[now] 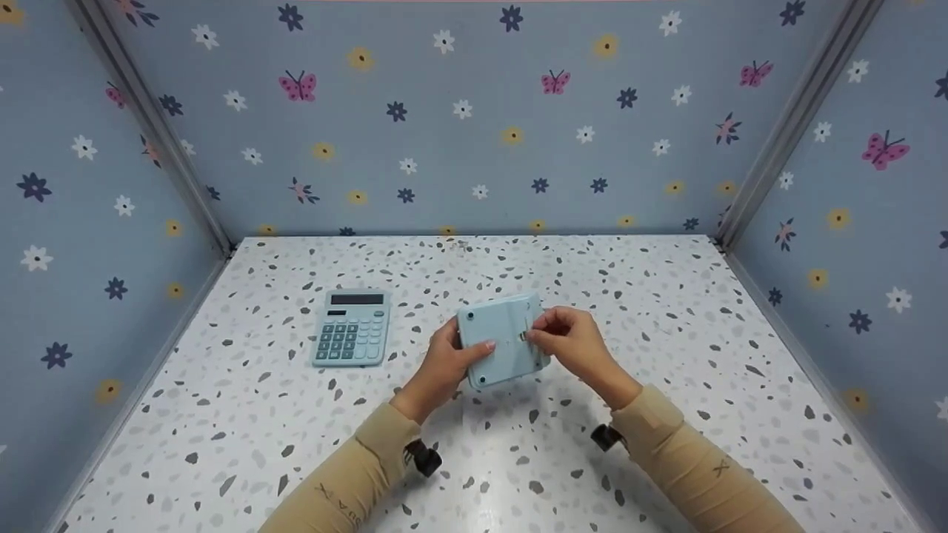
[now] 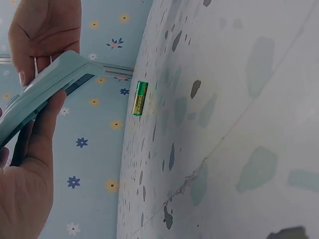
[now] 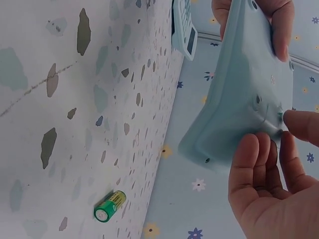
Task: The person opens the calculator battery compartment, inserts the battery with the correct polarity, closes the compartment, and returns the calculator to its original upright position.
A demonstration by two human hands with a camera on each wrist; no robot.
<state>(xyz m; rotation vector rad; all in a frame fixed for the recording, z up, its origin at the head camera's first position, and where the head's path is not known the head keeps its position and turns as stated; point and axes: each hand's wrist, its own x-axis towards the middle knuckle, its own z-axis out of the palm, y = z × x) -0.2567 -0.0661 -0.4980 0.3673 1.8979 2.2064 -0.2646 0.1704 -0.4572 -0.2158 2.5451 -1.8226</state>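
Observation:
My left hand [image 1: 448, 363] grips a light-blue calculator [image 1: 496, 352] by its left side, thumb on its back, which is turned up. At the opposite end, my right hand [image 1: 578, 344] has thumb and forefinger together by a slot in the back. A small gold-and-dark piece [image 1: 523, 336] shows at those fingertips; it may be a battery end, but most is hidden. The right wrist view has the other fingers [image 3: 246, 154] bent near the calculator's edge. A green-and-gold battery [image 2: 140, 98] lies on the table, also visible in the right wrist view.
A second light-blue calculator [image 1: 351, 328] lies face up on the speckled white table [image 1: 222, 414], left of the hands. Flower-patterned walls [image 1: 474, 118] enclose the table at the back and both sides. A black strap piece [image 1: 424, 457] sits on the left wrist.

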